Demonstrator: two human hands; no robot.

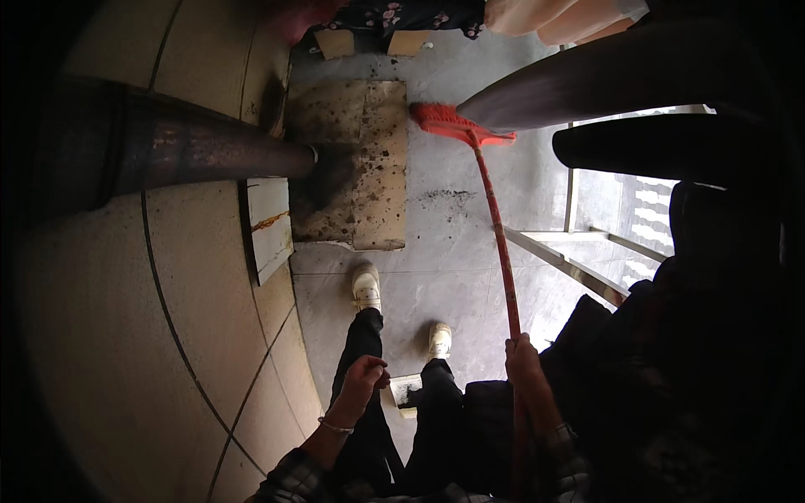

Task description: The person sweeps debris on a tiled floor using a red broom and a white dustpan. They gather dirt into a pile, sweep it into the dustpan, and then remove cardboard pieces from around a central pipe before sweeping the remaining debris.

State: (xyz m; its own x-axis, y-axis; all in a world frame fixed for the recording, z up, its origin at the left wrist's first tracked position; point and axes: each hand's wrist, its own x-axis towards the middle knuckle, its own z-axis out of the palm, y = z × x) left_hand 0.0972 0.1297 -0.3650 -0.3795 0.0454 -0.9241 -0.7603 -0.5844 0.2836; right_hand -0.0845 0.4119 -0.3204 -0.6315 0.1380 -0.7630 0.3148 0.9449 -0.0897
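My right hand point(527, 364) is shut around the upper handle of a red broom point(497, 217). The handle slants away to a red bristled head point(448, 122), which rests on the grey floor right of a cardboard sheet point(387, 188). Dark crumbs and stains are scattered over that cardboard. In front of my left thigh, my left hand point(365, 383) is loosely curled with nothing visible in it. Behind my feet, partly hidden by my leg, sits a pale dustpan-like tray point(402, 388) with dark dirt in it.
A dark pipe point(220, 151) juts in from the left along the tiled wall point(188, 264). Below it, a pale board point(270, 229) leans there. Large dark rounded shapes point(604, 82) and a metal frame point(560, 264) stand at right. Floral fabric point(402, 16) hangs at the top.
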